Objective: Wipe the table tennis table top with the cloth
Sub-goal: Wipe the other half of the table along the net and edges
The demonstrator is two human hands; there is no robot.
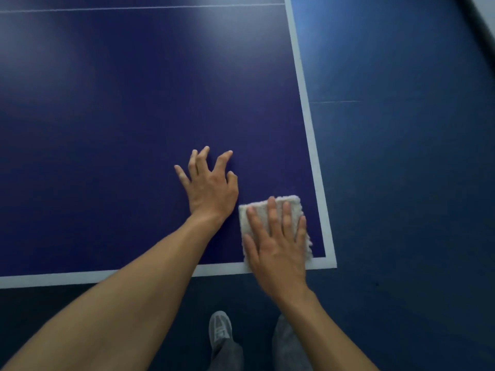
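**Cloth pressed flat at the corner of the table tennis table**

A person's right hand [277, 242] lies flat, fingers extended and slightly spread, on top of a white fluffy cloth [284, 207] at the near right corner of the dark blue table tennis table top [120, 116]. The hand presses down on the cloth instead of gripping it; the cloth's lower edge reaches the white border line [314, 167] along the near edge, and its right side sits just beside the line along the right edge. The left hand [210, 187] rests on the bare surface just left of the cloth, empty, fingers splayed wide and arched up on their tips. Whether its wrist touches the cloth is hard to judge. Below the table's near edge, a grey shoe [220, 328] and grey trouser legs stand on the blue floor [401, 156].
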